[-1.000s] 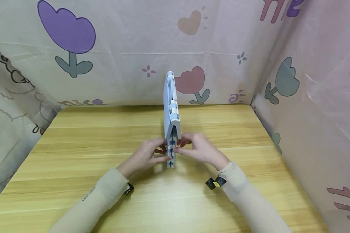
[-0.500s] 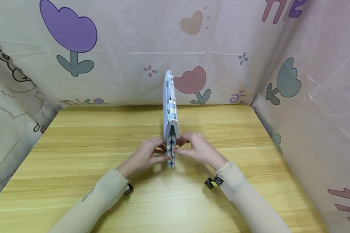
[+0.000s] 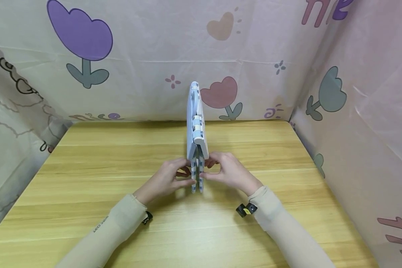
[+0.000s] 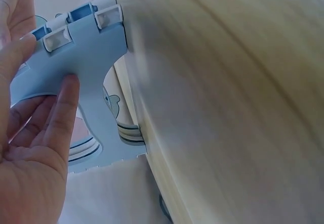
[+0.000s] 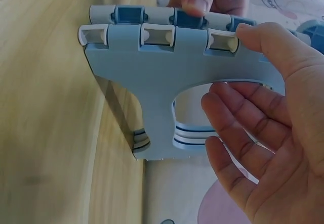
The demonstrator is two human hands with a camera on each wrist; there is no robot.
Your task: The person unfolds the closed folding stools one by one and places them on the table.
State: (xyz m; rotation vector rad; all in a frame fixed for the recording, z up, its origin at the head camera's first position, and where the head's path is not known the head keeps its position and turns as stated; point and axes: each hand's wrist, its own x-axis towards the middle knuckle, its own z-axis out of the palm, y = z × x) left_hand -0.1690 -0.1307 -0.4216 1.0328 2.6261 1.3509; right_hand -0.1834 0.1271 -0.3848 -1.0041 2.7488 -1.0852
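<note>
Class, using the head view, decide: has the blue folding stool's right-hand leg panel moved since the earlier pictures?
Yes. Against the table, the right-hand leg panel has shifted slightly right, opening a gap from the left-hand leg panel.

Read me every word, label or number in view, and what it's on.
"nic", last letter unclear: low on back curtain.
Larger letters, top right of it: cut off.
Right curtain: letters cut off.
Left sleeve: dark lettering too small, blurred.
Blue panels: no lettering visible.
</note>
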